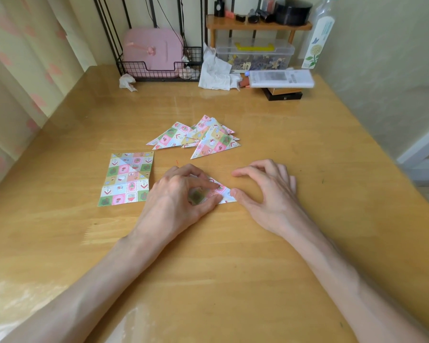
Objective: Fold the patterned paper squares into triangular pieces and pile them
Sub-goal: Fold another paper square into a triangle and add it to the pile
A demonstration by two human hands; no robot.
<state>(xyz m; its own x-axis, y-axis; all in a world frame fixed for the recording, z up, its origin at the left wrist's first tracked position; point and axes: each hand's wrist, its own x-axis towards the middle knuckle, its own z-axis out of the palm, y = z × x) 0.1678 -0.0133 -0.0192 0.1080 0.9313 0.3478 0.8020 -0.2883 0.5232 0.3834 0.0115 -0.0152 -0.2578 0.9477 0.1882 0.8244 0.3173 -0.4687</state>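
A partly folded patterned paper [224,193] lies on the wooden table [295,149] at the centre. My left hand [178,196] covers most of it, the fingers and thumb curled down onto the sheet and pinching it. My right hand [270,191] rests beside it with fingers loosely bent, and its thumb tip touches the paper's right corner. A loose pile of several folded triangles [208,137] sits just beyond the hands. One creased, unfolded patterned square [126,179] lies flat to the left of my left hand.
At the back stand a black wire rack with a pink case [154,53], crumpled tissues [216,73], a clear plastic box [255,55], a white flat box [280,78] on dark boxes, and a tall bottle [320,33]. A curtain hangs at the left.
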